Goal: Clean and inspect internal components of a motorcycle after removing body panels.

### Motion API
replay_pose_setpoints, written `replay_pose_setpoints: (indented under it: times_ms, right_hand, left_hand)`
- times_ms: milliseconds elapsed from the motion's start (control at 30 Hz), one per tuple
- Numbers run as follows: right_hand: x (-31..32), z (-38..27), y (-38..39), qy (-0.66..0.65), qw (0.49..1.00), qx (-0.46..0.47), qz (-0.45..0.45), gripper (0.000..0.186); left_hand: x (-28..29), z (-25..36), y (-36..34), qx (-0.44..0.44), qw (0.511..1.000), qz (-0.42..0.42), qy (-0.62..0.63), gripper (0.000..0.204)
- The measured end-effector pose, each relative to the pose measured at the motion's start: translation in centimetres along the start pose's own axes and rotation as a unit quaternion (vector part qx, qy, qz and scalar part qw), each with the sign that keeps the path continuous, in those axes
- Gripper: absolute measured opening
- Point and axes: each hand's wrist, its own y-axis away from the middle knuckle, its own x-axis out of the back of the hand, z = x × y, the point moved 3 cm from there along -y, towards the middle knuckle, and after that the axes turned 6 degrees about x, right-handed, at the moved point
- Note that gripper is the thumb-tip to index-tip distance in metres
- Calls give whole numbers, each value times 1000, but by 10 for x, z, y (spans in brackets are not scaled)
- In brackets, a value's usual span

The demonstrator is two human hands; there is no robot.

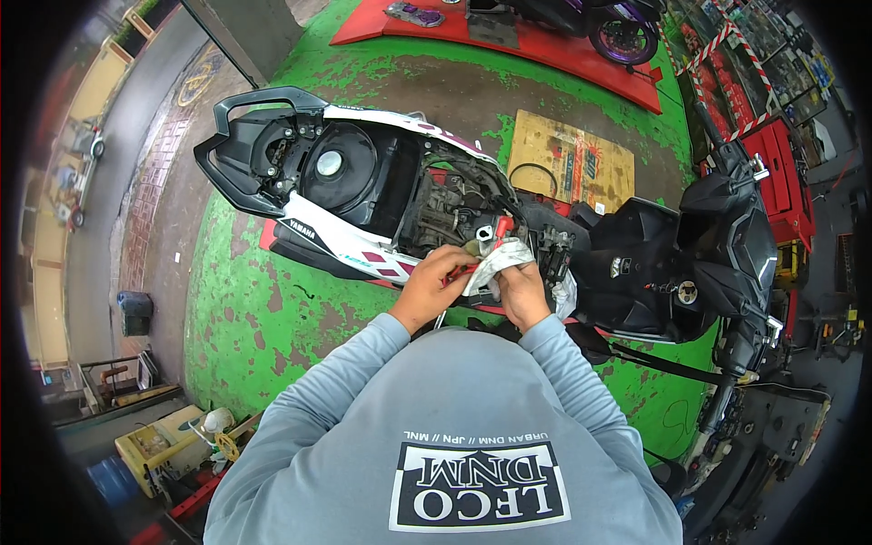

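A scooter with white and maroon side panels [350, 245] lies across my view, its seat off and the engine bay [445, 204] exposed. At the near edge of that bay, my right hand [522, 295] is closed on a crumpled white rag [500, 262]. Just beside it, my left hand [434, 286] has its fingers closed round a thin red object, perhaps a tool handle, partly covered by the rag. A red piece [504, 225] and a small silver ring-shaped end [484, 234] stick up past the rag; whether they join the red object is hidden.
A flattened cardboard sheet [568, 163] with a black belt loop [533, 179] lies beyond the scooter on the green floor. Farther back, a purple-wheeled motorcycle [625, 36] stands on a red platform [545, 54]. A red tool cabinet [783, 186] is at right, a yellow container [163, 445] at lower left.
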Motion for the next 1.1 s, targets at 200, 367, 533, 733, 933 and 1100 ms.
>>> replay_pose_setpoints:
  times_ms: [200,367,533,733,933,1100]
  right_hand:
    - [6,7,-4,48,997,-17,54,30]
    - [9,1,-4,13,1000,-14,20,24]
    - [6,-7,5,-38,997,-20,-61,31]
    - [9,2,7,149,983,-73,-85,34]
    - [12,8,2,215,975,40,-29,17]
    - [28,12,1,12,998,31,52,23]
  left_hand:
    - [-8,-7,5,26,995,-93,-23,25]
    - [-4,-10,5,4,999,-34,-28,24]
    - [3,-9,3,77,997,-4,-5,27]
    - [4,-7,1,87,996,-22,4,28]
    - [0,-8,-3,62,998,-26,-19,34]
    - [-5,-7,-3,114,990,-27,83,71]
